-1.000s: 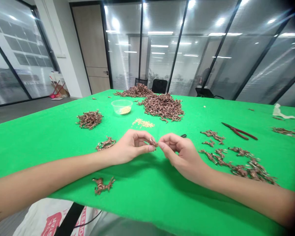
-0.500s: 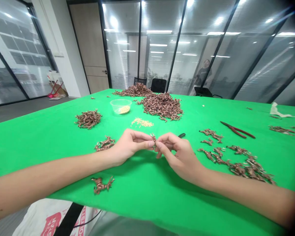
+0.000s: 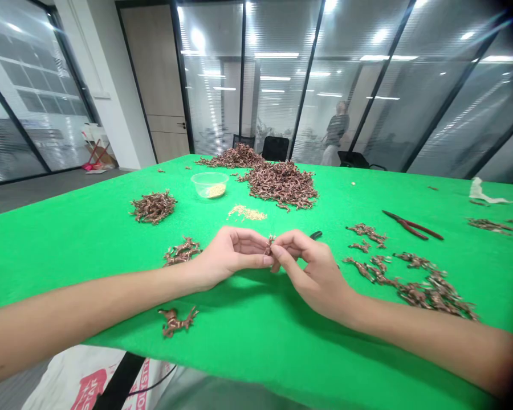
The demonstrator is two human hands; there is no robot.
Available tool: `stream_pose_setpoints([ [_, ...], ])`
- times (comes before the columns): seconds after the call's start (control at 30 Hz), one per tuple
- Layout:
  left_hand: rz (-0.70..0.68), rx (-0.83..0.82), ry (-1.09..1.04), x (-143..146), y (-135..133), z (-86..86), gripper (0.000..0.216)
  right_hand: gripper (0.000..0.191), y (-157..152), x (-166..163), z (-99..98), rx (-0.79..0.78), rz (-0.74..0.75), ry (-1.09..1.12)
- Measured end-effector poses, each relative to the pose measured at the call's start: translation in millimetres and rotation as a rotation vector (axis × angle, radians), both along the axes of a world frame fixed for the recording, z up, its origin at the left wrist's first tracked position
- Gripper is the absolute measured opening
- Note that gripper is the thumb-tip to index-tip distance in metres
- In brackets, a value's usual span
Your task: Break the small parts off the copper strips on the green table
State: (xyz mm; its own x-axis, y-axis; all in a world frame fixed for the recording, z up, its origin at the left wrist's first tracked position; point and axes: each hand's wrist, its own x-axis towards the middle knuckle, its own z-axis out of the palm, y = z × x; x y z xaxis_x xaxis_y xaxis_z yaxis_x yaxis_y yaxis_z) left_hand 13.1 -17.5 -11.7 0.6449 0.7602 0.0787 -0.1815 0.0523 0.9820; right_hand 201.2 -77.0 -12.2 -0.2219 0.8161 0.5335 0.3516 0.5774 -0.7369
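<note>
Between my fingertips is a small brown animal figurine [image 3: 269, 247], mostly covered by them. My right hand [image 3: 314, 267] pinches it between thumb and forefinger. From the other side my left hand [image 3: 228, 256] closes around it, fingers behind and thumb in front. One similar brown figurine with antler-like branches [image 3: 177, 322] lies below my left forearm. A few more figurines [image 3: 183, 250] rest beside my left wrist. The dark tip of a tool [image 3: 316, 235] pokes out behind my right hand, its remainder hidden.
Large heaps of brown figurines [image 3: 282, 185] lie farther back, and a smaller pile [image 3: 154, 207] at left. A clear bowl [image 3: 209, 185] holds pale grains; more grains [image 3: 247, 213] are scattered before it. Red-handled pliers [image 3: 412, 225] and loose figurines [image 3: 440, 293] lie right. A person [image 3: 337, 132] stands behind the glass.
My left thumb has shifted slightly down and right along the figurine, and its fingers have parted a little from the thumb. The person behind the glass has moved left.
</note>
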Motion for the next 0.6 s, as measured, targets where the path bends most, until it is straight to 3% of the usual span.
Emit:
stream_pose_setpoints([
  [0.27, 0.000, -0.041, -0.049, -0.9, -2.9, 1.9, 0.036, 0.014, 2.5, 3.2, -3.3, 0.067, -0.091, -0.019],
  [0.6, -0.063, -0.053, -0.040, 1.4, -10.7, 3.9, 0.031, 0.011, 1.7, 3.4, -5.7, 0.121, -0.100, -0.047],
])
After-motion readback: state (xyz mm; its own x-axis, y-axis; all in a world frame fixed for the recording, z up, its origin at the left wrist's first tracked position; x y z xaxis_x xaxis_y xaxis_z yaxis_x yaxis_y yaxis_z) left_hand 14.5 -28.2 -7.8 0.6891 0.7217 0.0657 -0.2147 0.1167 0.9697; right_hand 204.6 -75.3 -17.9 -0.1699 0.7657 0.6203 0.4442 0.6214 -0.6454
